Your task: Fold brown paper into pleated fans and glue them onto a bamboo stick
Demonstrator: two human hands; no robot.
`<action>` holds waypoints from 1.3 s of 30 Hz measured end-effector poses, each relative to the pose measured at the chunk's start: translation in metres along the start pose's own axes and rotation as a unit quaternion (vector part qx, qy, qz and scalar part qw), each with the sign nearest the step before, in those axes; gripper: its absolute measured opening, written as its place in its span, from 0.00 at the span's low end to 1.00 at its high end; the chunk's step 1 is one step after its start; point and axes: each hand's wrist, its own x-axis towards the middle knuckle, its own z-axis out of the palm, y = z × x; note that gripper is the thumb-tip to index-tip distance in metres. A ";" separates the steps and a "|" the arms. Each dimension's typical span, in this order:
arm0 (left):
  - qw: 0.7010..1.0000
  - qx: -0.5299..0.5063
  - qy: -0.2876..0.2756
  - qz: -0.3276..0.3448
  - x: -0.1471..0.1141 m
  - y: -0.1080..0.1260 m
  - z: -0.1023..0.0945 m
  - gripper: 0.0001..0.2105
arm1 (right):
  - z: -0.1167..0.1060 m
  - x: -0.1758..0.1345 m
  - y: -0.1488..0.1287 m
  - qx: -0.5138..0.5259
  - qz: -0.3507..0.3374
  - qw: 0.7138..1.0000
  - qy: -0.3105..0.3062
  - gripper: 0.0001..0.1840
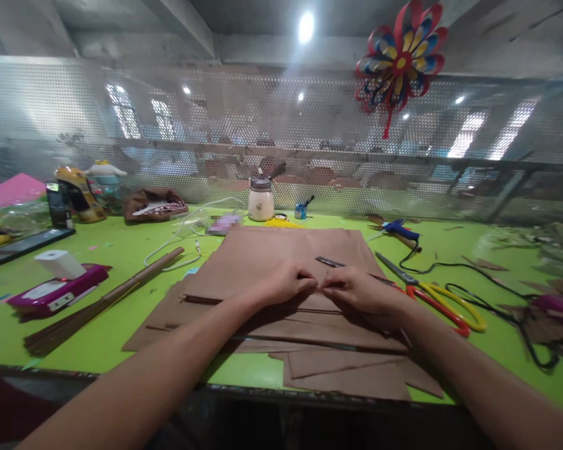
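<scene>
Paper (286,247), brown and layered in sheets, lies at the middle of the green table (244,370), its lower layers spread unevenly toward the near edge. Left hand (291,282) is positioned over the stack, thumb and fingers drawn close in a narrow pinch. Right hand (356,290) faces it, also narrow, fingertips just beside those of the left. Whether either pinch contains a thin piece of material cannot be determined. A dark strip-like tool (329,262) lies on the top sheets, just beyond the right hand and partly hidden by it. Scissors (450,303) with red and yellow handles lie to the right of the stack, near the right forearm. A blue glue gun (402,231) rests farther back on that side, with a black cable (478,270) running off to the right. On the left side are a slender brown bundle (107,300), lying diagonally, and a purple power strip (59,290) bearing a white adapter (60,264). A pale lidded jar (261,203) stands upright behind the paper.
</scene>
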 end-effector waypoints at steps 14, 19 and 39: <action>0.960 0.254 -0.052 0.107 0.005 -0.007 0.002 0.09 | 0.011 0.003 0.014 -0.062 -0.069 0.994 0.061 0.09; 0.956 0.265 -0.051 0.118 0.004 -0.007 0.005 0.09 | 0.012 0.002 0.014 -0.060 -0.044 0.996 0.052 0.07; 0.869 0.447 -0.057 0.205 -0.007 0.013 0.002 0.08 | -0.009 -0.015 0.000 -0.261 -0.019 0.964 -0.043 0.07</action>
